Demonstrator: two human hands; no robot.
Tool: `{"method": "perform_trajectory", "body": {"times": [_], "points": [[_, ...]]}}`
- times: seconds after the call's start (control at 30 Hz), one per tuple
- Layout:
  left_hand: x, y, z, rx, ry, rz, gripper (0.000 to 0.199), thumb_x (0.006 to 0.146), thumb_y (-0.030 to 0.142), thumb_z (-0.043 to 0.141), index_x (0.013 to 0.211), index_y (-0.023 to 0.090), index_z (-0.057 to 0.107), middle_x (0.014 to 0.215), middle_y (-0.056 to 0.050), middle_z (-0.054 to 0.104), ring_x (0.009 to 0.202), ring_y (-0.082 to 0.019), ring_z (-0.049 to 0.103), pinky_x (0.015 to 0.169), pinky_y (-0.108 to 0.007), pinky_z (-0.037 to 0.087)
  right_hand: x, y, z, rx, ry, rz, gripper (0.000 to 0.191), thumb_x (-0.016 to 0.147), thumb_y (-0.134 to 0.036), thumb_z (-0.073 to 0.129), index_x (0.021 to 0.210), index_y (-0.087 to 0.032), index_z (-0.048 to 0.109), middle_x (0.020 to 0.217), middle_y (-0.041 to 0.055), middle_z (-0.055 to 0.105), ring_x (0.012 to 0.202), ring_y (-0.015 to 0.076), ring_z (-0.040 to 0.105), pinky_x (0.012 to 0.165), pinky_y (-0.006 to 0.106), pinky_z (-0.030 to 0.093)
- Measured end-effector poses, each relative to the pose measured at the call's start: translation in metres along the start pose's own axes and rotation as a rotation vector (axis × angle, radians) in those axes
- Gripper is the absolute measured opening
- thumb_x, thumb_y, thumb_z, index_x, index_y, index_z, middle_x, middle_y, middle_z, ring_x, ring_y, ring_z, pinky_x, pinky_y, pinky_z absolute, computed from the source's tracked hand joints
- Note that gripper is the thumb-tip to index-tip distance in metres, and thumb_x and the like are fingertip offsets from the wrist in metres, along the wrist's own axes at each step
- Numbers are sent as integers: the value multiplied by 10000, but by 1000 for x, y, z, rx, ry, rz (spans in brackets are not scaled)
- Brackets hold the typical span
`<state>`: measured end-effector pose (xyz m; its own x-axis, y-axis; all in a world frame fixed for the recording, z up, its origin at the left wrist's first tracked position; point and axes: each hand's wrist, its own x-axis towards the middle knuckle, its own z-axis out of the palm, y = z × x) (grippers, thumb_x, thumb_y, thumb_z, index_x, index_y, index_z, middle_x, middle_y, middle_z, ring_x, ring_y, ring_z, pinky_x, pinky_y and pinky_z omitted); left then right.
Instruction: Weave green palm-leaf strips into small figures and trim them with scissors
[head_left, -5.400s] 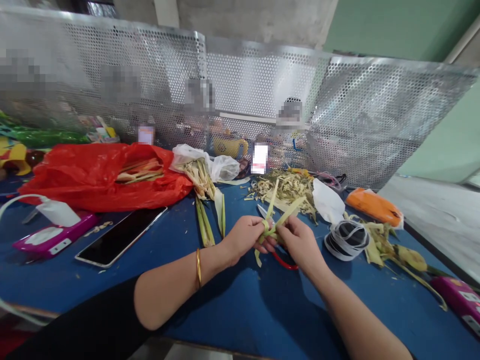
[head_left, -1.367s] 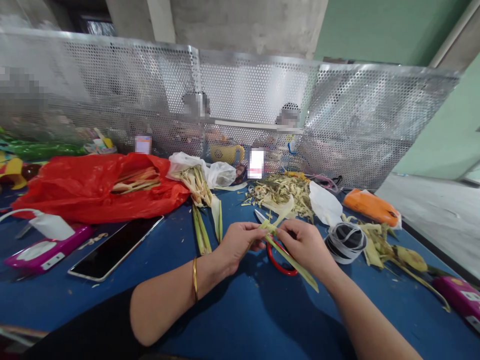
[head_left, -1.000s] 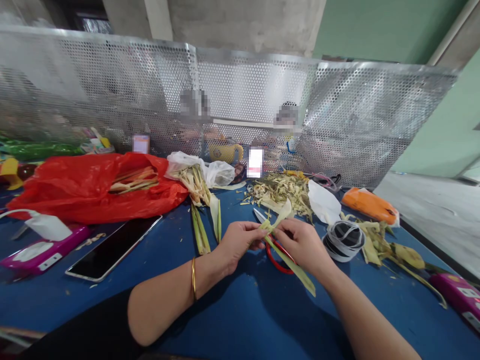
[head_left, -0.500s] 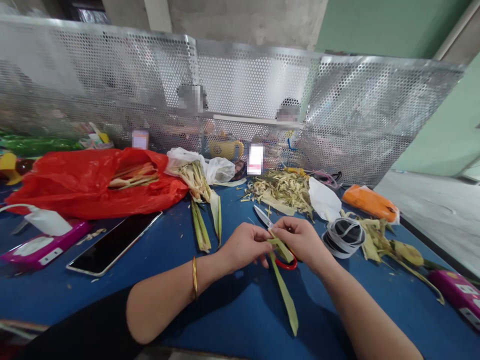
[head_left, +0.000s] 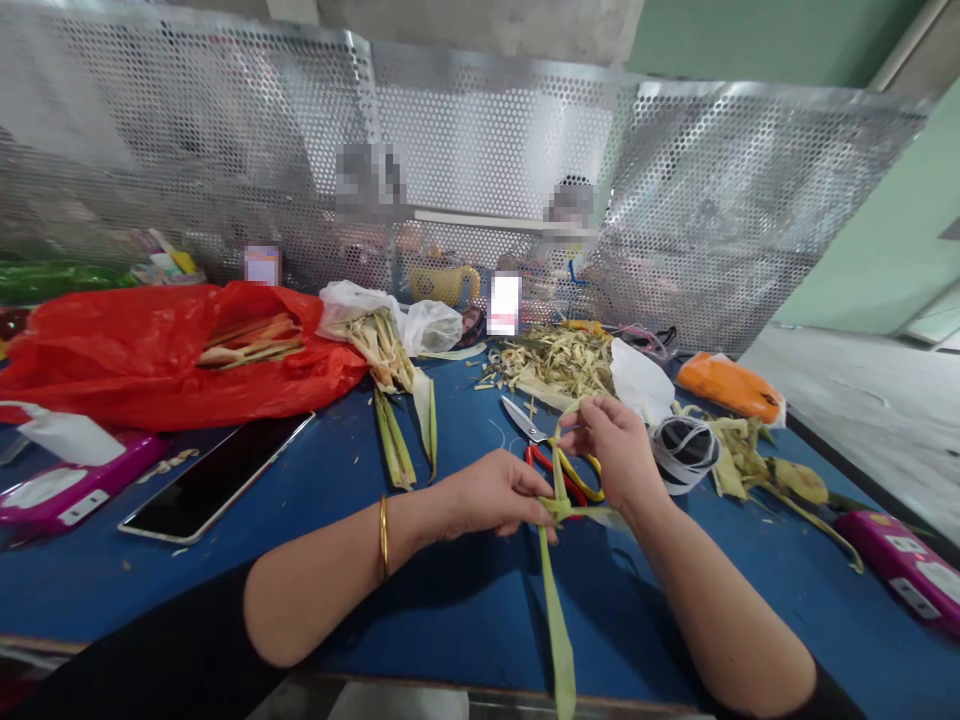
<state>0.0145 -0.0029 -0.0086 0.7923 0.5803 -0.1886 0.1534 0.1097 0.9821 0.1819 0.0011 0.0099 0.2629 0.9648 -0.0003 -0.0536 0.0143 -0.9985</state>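
My left hand (head_left: 501, 495) pinches a folded knot of green leaf strips (head_left: 556, 505), whose long tail (head_left: 556, 620) hangs down over the table's front part. Above it, my right hand (head_left: 611, 440) holds the upper end of one strip between thumb and fingers, drawn upward from the knot. Another short strip end sticks out to the right below my right wrist. Behind the strips lies a pair of scissors (head_left: 525, 418) with red and yellow handles, its blades toward the far left; my right hand partly covers it.
Leaf trimmings (head_left: 559, 360) are piled at the back. Long leaf pieces (head_left: 394, 440) lie left of the hands. A red plastic bag (head_left: 135, 350), a phone (head_left: 217, 480) and a purple power strip (head_left: 97, 490) sit further left. A ribbon roll (head_left: 684, 455) stands right. A perforated metal screen (head_left: 480, 130) rises behind.
My right hand has moved up and away from my left, pulling a strip upward from the knot. More of the scissors' handles now shows. The view has tilted slightly downward.
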Motion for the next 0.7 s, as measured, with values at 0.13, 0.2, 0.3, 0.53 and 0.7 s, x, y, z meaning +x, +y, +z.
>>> {"method": "perform_trajectory", "body": {"times": [0.13, 0.2, 0.3, 0.53, 0.7], "points": [[-1, 8, 1, -105, 65, -34, 219, 688, 330, 685, 756, 129, 738, 753, -77, 720, 384, -37, 308, 396, -216, 198, -3, -3, 2, 30, -5, 0, 189, 794, -345, 579, 749, -188, 485, 736, 25, 681, 533, 118, 653, 490, 203, 498], [-1, 10, 4, -102, 114, -49, 258, 691, 375, 691, 755, 130, 737, 716, -71, 713, 386, -41, 305, 401, -216, 191, -5, -2, 4, 33, -23, 0, 180, 805, -338, 572, 763, -191, 478, 752, 25, 689, 547, 119, 662, 508, 209, 509], [1, 5, 8, -50, 198, -16, 274, 669, 408, 717, 739, 145, 750, 632, -39, 685, 455, -74, 439, 453, -204, 281, -7, 1, 7, 46, -70, -20, 179, 814, -344, 561, 778, -200, 462, 770, 21, 699, 586, 128, 676, 536, 221, 519], [7, 1, 4, -123, 313, 4, 254, 645, 385, 744, 595, 144, 682, 527, -5, 627, 389, -44, 351, 429, -214, 233, -4, 1, -1, -193, -193, -262, 192, 849, -387, 532, 911, -206, 509, 841, 24, 694, 739, 155, 668, 724, 301, 517], [7, 9, -11, -315, 485, 77, 264, 634, 375, 762, 677, 131, 673, 594, -9, 634, 371, -19, 325, 390, -205, 169, 3, -10, -15, -792, -436, -584, 170, 894, -316, 488, 870, -210, 618, 837, 34, 676, 819, 185, 603, 762, 304, 429]]}}
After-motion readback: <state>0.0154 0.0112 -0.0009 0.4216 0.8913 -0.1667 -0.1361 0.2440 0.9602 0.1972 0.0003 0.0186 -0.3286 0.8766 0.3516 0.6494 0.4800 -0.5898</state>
